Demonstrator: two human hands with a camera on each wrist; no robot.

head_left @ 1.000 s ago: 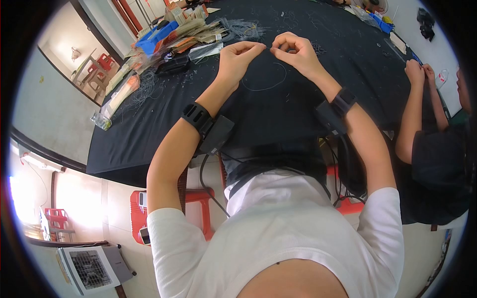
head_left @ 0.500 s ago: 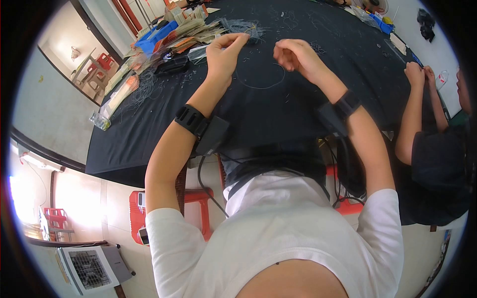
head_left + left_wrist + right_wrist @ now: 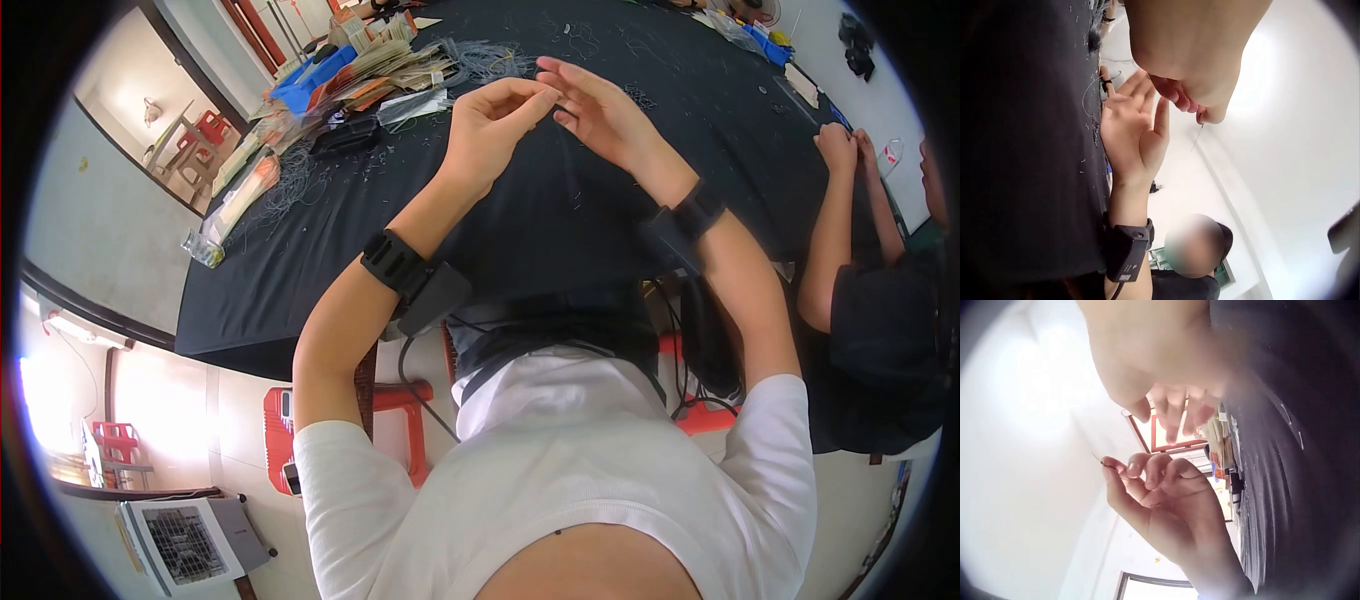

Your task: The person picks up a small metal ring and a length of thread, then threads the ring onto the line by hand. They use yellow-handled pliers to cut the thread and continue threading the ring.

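Observation:
My left hand (image 3: 485, 135) pinches a thin filament between thumb and forefinger. A short end of this filament (image 3: 1197, 138) sticks out past the fingertips in the left wrist view, and the filament's tip (image 3: 1096, 456) shows in the right wrist view too. Facing it, my right hand (image 3: 615, 125) is raised with fingers extended and slightly apart, its fingertips close to the left ones; whether they touch I cannot tell. A thin curved line (image 3: 1084, 103) hangs beside the right hand in the left wrist view; where it leads is unclear.
Black cloth (image 3: 560, 230) covers the table. At its left lie stacked paper packets (image 3: 390, 75), a blue tray (image 3: 315, 80), a black case (image 3: 345, 135) and tangled filament (image 3: 490, 60). Another person's hands (image 3: 845, 150) are at the right edge.
My left hand swung left, then came back right to the right hand. The right hand's fingers, curled in a pinch earlier, have straightened. The line's loop over the cloth no longer shows in the head view.

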